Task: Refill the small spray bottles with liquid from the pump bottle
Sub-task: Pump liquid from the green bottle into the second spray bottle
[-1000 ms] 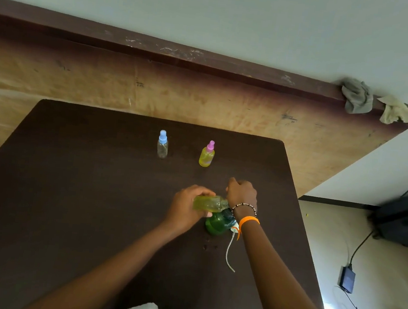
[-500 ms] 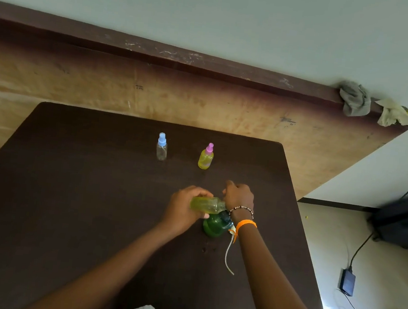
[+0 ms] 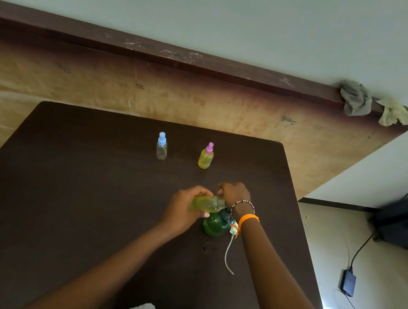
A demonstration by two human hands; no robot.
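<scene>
The left hand (image 3: 184,209) is wrapped around a small bottle (image 3: 208,203) of yellow-green liquid, held on its side with its open neck pointing right, against the top of the green pump bottle (image 3: 214,225). The right hand (image 3: 235,194) sits curled over that pump bottle's head, fingers bent down on it; what exactly they press is hidden by the knuckles. A loose spray top with its thin tube (image 3: 230,251) lies on the table (image 3: 68,190) just beside the pump bottle, under the right wrist.

Farther back stand two more small bottles, well apart from the hands: one with a blue cap (image 3: 161,147), which looks empty, and one with a pink cap (image 3: 206,156), already yellow inside.

The held bottle looks close to full, so the risk from here is overflow, or liquid running out of the sideways neck if it tips lower. If the nozzle slips off the neck during a press, the liquid lands on the table. The right forearm could also sweep the loose spray top off its spot.
</scene>
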